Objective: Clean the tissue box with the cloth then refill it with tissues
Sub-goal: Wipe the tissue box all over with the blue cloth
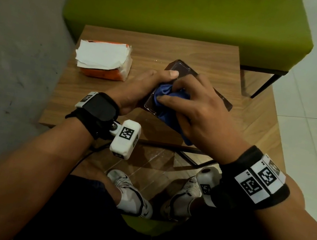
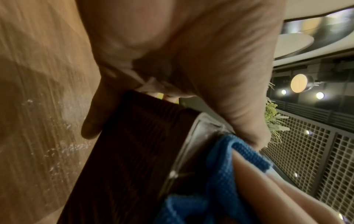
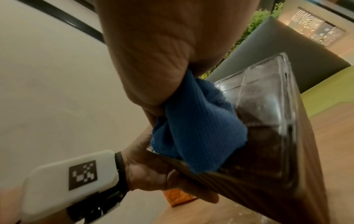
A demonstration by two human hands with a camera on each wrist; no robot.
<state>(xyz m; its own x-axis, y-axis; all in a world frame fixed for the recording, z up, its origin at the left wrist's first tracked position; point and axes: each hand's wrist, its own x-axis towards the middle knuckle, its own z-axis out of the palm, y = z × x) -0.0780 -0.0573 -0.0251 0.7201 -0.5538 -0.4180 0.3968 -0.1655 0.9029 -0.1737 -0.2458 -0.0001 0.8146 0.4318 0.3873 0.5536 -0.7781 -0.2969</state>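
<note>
The left hand (image 1: 137,88) grips the stiff, glossy tissue box (image 1: 183,69) by its side near the table's middle; the right hand (image 1: 194,113) bunches the soft cloth (image 1: 164,93), likely slippery there.

A dark brown wooden tissue box (image 1: 183,71) sits tilted at frame centre on the table, its glossy panel up. A bunched blue cloth (image 1: 165,93) presses on it. Upper left lies an orange tissue pack (image 1: 104,59), apparently torn open, white sheets showing.
</note>
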